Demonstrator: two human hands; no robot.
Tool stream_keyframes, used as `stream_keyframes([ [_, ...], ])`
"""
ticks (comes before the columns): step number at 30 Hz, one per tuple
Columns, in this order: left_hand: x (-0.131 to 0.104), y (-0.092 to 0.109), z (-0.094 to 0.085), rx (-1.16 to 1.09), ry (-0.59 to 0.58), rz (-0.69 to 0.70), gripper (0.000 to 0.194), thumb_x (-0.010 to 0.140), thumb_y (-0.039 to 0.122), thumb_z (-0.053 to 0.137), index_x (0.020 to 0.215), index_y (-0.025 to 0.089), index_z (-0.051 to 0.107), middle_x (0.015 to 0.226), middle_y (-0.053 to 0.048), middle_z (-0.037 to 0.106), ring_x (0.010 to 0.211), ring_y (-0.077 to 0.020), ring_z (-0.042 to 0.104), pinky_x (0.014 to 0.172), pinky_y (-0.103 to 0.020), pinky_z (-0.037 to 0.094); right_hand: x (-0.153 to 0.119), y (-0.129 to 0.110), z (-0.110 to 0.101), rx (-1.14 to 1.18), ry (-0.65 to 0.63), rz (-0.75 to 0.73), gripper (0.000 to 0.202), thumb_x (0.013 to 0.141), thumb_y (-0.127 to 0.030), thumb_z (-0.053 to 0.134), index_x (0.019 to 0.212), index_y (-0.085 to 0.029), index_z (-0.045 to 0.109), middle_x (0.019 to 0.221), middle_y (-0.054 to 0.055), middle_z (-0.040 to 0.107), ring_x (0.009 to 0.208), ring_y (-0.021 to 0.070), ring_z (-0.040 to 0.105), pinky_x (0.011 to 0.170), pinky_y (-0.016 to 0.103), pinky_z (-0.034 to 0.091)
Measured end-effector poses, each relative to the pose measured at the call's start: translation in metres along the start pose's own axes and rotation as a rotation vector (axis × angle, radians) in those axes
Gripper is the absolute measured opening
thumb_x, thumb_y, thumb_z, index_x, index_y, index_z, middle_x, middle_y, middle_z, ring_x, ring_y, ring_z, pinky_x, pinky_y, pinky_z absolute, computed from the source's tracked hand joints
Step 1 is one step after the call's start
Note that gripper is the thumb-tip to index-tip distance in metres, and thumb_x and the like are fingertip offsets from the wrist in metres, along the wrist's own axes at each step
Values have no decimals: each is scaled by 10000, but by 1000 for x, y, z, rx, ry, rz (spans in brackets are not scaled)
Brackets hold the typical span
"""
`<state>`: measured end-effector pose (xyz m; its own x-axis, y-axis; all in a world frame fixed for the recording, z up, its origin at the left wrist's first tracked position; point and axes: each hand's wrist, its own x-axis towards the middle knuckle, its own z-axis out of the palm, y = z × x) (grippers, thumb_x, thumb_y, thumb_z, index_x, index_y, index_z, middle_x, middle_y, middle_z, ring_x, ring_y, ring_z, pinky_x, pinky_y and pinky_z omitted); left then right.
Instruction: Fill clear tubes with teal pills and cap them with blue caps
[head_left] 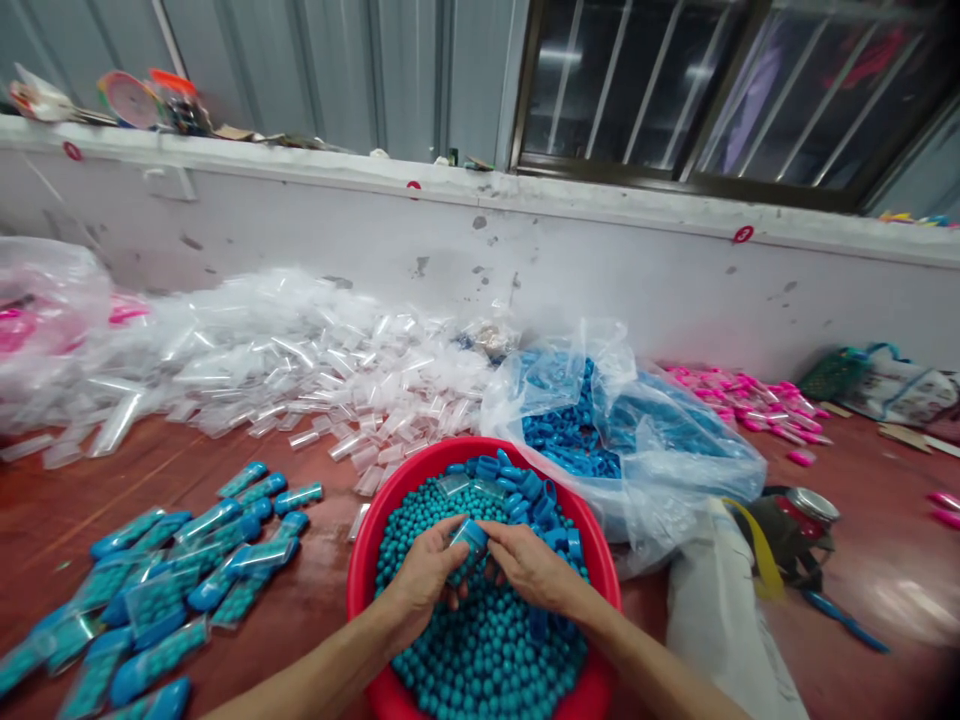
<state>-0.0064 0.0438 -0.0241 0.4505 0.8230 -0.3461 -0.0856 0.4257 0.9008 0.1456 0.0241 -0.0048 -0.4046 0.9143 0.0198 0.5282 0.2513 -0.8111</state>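
Both hands are over a red basin [362, 560] full of small turquoise beads [487, 650]. My left hand [424, 575] is closed around a small clear container [459, 568] with turquoise beads inside. At its top sits a blue cap [472, 535], which the fingers of my right hand [529, 562] pinch from the side. Whether the cap is fully seated cannot be made out. Loose blue caps [536, 490] lie on the beads at the basin's far right, and a couple of empty clear containers [454, 485] rest at its far edge.
Several filled, blue-capped containers [202, 550] lie on the red-brown surface [322, 620] at left. Clear empty containers [300, 365] are heaped by the wall. A plastic bag [660, 470] of blue caps stands beyond the basin, pink pieces [750, 400] behind it. A lidded jar [810, 510] is at right.
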Motion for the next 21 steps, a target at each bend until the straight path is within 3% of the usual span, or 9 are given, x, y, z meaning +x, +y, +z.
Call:
stream_keyframes([
  [2,0,-3,3,11,12,24,572,620,424,610,1100,141,480,587,39,535,384,-64,453,319,-159,279,-2,-3,4,-38,42,-51,337,883,-171,278,1087,-222,541,742,0,607,656,127,557,638,215,431],
  [7,0,-11,8,159,189,58,386,695,364,504,1025,164,484,511,73,475,340,-74,428,291,-161,257,-2,-1,10,-134,68,-39,300,861,-180,336,1066,-201,553,868,52,614,805,170,555,753,274,426],
  [9,-2,-7,6,167,158,56,365,704,373,493,1008,174,465,514,77,472,344,-78,446,296,-160,279,0,2,5,-88,55,-16,262,838,-192,384,1006,-198,584,844,43,599,790,168,548,729,278,440],
  [12,-6,1,0,147,50,16,378,694,406,508,989,185,425,542,72,499,361,-91,494,312,-161,315,7,9,-3,162,41,167,241,752,-211,492,974,-180,582,716,-2,543,603,133,520,522,239,459],
  [14,-8,4,-5,156,-11,3,379,692,432,512,960,184,413,544,68,507,349,-89,494,304,-154,299,12,14,-4,350,96,315,311,676,-209,555,982,-157,554,662,-31,500,496,107,471,406,216,427],
  [16,-9,4,-8,189,-28,15,377,703,450,498,949,178,412,532,68,500,327,-82,473,289,-149,264,16,15,0,440,202,378,335,636,-208,580,962,-142,544,662,-36,497,470,100,455,388,221,427],
  [19,-10,2,-5,233,15,43,404,711,416,505,1027,184,404,573,72,490,317,-65,432,289,-159,261,17,9,9,350,294,281,307,673,-234,566,966,-144,571,774,5,569,587,133,525,531,261,482],
  [21,-11,2,0,213,66,69,451,712,378,513,1104,196,384,601,75,471,324,-51,384,303,-168,272,14,0,14,278,250,177,426,721,-258,548,1134,-156,517,957,38,594,791,176,563,712,295,478],
])
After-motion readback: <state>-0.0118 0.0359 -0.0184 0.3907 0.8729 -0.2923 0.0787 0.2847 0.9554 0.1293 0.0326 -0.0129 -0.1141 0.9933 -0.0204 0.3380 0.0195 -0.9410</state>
